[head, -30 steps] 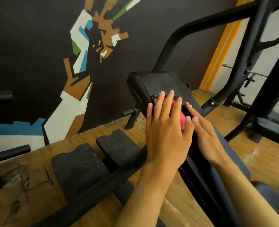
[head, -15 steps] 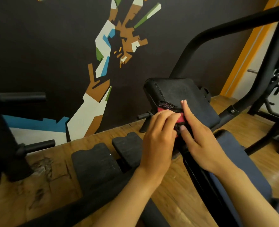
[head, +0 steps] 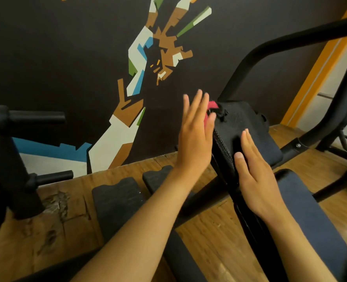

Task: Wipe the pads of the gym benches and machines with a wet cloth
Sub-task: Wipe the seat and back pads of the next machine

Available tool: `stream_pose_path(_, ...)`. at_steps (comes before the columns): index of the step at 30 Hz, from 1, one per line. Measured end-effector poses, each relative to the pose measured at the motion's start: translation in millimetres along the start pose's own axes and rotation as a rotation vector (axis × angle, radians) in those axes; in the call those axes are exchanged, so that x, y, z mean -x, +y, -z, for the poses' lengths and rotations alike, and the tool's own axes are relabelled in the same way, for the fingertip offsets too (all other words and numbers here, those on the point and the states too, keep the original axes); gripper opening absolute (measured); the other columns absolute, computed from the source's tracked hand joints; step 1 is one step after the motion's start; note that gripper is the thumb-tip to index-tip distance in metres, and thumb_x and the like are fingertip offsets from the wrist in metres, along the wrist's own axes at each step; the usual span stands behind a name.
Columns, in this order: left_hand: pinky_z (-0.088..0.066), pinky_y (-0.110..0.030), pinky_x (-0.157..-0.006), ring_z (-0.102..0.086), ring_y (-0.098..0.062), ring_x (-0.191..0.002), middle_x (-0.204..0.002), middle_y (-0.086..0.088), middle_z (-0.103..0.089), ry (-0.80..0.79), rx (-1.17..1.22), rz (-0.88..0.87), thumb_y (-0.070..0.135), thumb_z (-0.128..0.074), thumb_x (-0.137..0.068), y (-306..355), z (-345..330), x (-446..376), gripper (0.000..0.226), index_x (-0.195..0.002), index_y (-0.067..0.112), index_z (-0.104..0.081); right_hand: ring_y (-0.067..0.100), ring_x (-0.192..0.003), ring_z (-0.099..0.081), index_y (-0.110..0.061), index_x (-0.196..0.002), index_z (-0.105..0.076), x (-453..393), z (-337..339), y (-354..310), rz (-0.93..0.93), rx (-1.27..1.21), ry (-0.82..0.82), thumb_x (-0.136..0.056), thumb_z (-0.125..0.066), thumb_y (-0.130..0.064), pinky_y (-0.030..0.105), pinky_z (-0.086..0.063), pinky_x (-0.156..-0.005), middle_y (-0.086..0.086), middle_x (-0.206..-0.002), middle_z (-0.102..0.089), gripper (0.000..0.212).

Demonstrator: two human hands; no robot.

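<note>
Cloth [head: 210, 110]: pink-red, at the upper left corner of the pad [head: 248, 129], against the pad's left side edge. Only a small part shows; the rest is behind the left hand [head: 196, 137].

Left hand: fingers straight and close together, pointing up, palm turned toward the pad's side. It presses the cloth flat against that edge; no curl round the cloth is visible. Fingertips slightly blurred.

Pad: black, stitched seam along its left edge, tilted so its far end sits higher. A short frayed cord or tag [head: 222, 113] shows at the corner by the cloth; too small to say which.

Right hand [head: 256, 174]: fingers straight and together, lying flat on the pad's near left part, fingertips toward the far end. It holds nothing.

Seat [head: 303, 202]: dark blue, just below and nearer than the pad, under the right forearm.

Frame [head: 256, 55]: black tube rising from behind the pad and arching right; another tube runs down at far right.

Floor [head: 215, 237]: wood boards, scuffed at left. Two black mats [head: 117, 198] lie on it left of the left forearm.

Wall [head: 66, 58]: black, with a mural [head: 148, 64] of white, brown, blue and green shapes. Two black pegs [head: 38, 117] stick out from equipment at far left.
</note>
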State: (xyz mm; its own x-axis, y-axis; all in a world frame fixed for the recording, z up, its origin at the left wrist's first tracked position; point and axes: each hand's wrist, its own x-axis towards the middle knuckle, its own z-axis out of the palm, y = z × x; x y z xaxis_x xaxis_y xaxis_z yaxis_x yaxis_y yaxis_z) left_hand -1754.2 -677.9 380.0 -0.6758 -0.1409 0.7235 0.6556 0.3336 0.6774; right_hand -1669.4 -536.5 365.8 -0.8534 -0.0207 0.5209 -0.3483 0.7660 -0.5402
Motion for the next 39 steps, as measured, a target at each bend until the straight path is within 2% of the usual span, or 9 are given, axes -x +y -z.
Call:
stream_pose_path(5, -0.010, -0.015, -0.124, -0.001, -0.010, -0.158, -0.170, 0.004, -0.020, 0.095, 0.124, 0.038, 0.029, -0.036, -0.112, -0.7, -10.4, 18.2, 0.052, -0.161, 0.015, -0.029, -0.010, -0.150, -0.012, -0.024, -0.161, -0.024, -0.8, -3.2, 3.1, -0.008, -0.053, 0.062, -0.111, -0.031, -0.034, 0.027, -0.012, -0.128, -0.017, -0.166, -0.020, 0.052)
stream_pose_path(10, -0.018, -0.030, -0.127, -0.002, -0.015, -0.159, -0.171, 0.006, -0.017, -0.058, 0.152, -0.092, 0.038, -0.029, -0.112, 9.2, -21.5, 98.9, 0.054, -0.161, 0.015, -0.027, -0.001, -0.152, -0.015, -0.023, -0.159, -0.033, -14.5, 4.5, 22.0, -0.080, -0.008, 0.061, -0.111, -0.032, -0.031, 0.029, -0.012, -0.127, -0.011, -0.165, -0.026, 0.049)
stream_pose_path(16, -0.012, -0.015, -0.123, -0.002, -0.015, -0.159, -0.169, -0.001, -0.023, 0.104, 0.161, 0.011, 0.030, -0.035, -0.110, 9.6, -19.6, 40.5, 0.051, -0.158, 0.012, -0.036, -0.005, -0.153, -0.009, -0.030, -0.158, -0.031, -5.3, 13.2, 32.4, 0.118, -0.005, -0.061, -0.112, -0.030, -0.034, 0.024, -0.004, -0.127, -0.023, -0.164, -0.024, 0.047)
stream_pose_path(20, -0.022, -0.038, -0.127, -0.009, -0.022, -0.159, -0.168, 0.001, -0.029, 0.035, 0.247, -0.040, 0.021, -0.041, -0.110, 24.2, -42.9, 126.7, 0.047, -0.156, 0.010, -0.038, 0.005, -0.155, -0.013, -0.023, -0.156, -0.036, -6.4, 13.4, 38.9, 0.176, -0.061, -0.072, -0.107, -0.035, -0.020, 0.042, -0.005, -0.129, -0.015, -0.164, -0.029, 0.049)
stream_pose_path(23, -0.026, -0.043, -0.126, -0.010, -0.025, -0.159, -0.167, -0.001, -0.030, -0.036, 0.235, -0.128, 0.020, -0.041, -0.110, 19.5, -40.0, 136.8, 0.048, -0.156, 0.007, -0.036, 0.009, -0.155, -0.018, -0.018, -0.154, -0.041, -6.4, 13.8, 41.9, 0.162, -0.127, -0.043, -0.105, -0.037, -0.014, 0.051, -0.012, -0.128, -0.011, -0.162, -0.035, 0.050)
stream_pose_path(28, -0.016, -0.019, -0.125, -0.008, -0.017, -0.159, -0.167, -0.003, -0.030, 0.106, 0.203, 0.005, 0.031, -0.036, -0.110, 12.9, -24.0, 53.2, 0.051, -0.156, 0.009, -0.038, -0.001, -0.153, -0.018, -0.027, -0.153, -0.042, -5.0, 12.8, 36.9, 0.100, -0.119, -0.021, -0.110, -0.036, -0.028, 0.037, -0.010, -0.129, -0.015, -0.162, -0.035, 0.043)
stream_pose_path(30, -0.018, -0.022, -0.125, -0.010, -0.019, -0.159, -0.166, -0.004, -0.031, 0.186, 0.223, 0.051, 0.033, -0.036, -0.110, 17.7, -31.8, 58.3, 0.052, -0.155, 0.008, -0.040, -0.002, -0.153, -0.017, -0.024, -0.155, -0.039, -3.9, 12.8, 37.5, 0.102, -0.092, -0.032, -0.110, -0.035, -0.028, 0.033, -0.009, -0.129, -0.015, -0.163, -0.032, 0.045)
stream_pose_path(34, -0.021, -0.032, -0.127, -0.011, -0.022, -0.159, -0.168, -0.003, -0.026, 0.091, 0.231, -0.033, 0.029, -0.037, -0.111, 23.7, -41.4, 126.8, 0.050, -0.157, 0.011, -0.033, 0.000, -0.153, -0.018, -0.024, -0.155, -0.040, -5.1, 13.5, 38.0, 0.111, -0.110, -0.026, -0.109, -0.036, -0.027, 0.042, -0.011, -0.129, -0.017, -0.162, -0.034, 0.046)
stream_pose_path(39, -0.011, -0.006, -0.118, -0.008, -0.021, -0.158, -0.166, -0.005, -0.029, 0.119, 0.143, 0.026, 0.031, -0.037, -0.109, 14.1, -15.6, 25.5, 0.051, -0.155, 0.009, -0.039, -0.002, -0.152, -0.018, -0.030, -0.154, -0.041, -6.5, 13.8, 38.9, 0.131, -0.088, -0.026, -0.111, -0.039, -0.022, 0.043, -0.014, -0.129, -0.022, -0.161, -0.032, 0.044)
